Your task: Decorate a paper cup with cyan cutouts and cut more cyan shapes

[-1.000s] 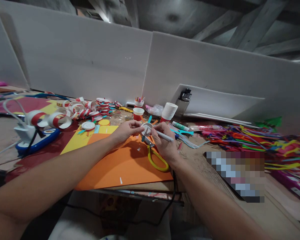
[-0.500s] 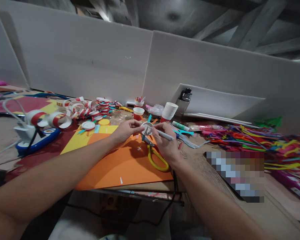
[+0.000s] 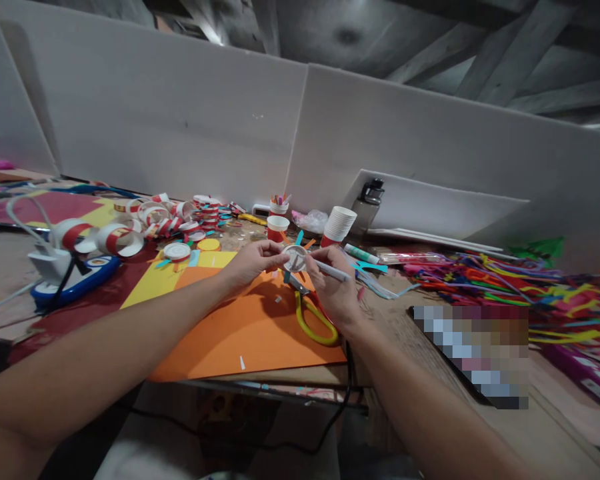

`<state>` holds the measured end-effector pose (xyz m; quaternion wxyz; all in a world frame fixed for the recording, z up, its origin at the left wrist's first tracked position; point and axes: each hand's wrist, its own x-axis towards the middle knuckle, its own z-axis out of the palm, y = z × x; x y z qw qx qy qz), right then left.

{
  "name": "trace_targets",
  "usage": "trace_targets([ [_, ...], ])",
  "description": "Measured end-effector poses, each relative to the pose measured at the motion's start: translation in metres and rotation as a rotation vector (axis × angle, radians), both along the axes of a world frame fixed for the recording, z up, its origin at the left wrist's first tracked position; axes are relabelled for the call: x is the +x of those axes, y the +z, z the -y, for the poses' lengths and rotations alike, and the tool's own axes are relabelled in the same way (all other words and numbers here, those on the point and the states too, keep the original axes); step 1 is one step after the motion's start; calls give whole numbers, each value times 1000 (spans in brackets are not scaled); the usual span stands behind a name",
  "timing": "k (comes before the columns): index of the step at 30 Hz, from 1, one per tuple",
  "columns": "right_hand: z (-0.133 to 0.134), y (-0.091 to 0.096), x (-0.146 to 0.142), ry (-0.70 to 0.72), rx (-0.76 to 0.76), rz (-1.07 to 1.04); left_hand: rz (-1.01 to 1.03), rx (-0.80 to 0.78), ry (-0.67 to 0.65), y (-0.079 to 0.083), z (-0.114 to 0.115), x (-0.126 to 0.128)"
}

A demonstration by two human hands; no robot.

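Pinched in my left hand (image 3: 254, 264) is a small white round disc with a raised rim, like a cut-off paper cup base (image 3: 295, 259). Blue-green and orange paper strips stick out around it, and grey marks show on its face. My right hand (image 3: 334, 283) is closed around a white pen (image 3: 333, 271), its front end hidden by my fingers near the disc's right edge. Below my hands, yellow-handled scissors (image 3: 317, 321) lie on orange paper (image 3: 215, 337). A similar white disc with strips (image 3: 177, 251) rests to the left beside a yellow lid (image 3: 209, 246).
Behind stand a red-and-white paper cup (image 3: 277, 228), a stack of cups (image 3: 340, 224) and a dark-topped bottle (image 3: 369, 205). Curled cup strips (image 3: 123, 239) and a blue power strip (image 3: 77, 283) lie left. Colourful pipe cleaners (image 3: 505, 287) and a blurred-out flat device (image 3: 470, 357) are right.
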<state>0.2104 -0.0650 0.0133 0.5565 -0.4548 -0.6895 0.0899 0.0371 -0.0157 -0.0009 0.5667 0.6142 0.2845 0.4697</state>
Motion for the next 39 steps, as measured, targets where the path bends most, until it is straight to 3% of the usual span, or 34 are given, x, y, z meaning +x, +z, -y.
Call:
trace_targets([
  [27, -3, -1, 0, -65, 0, -23, -6, -15, -1, -1, -2, -2],
  [39, -3, -2, 1, 0, -2, -17, 55, -60, 17, -2, -4, 0],
])
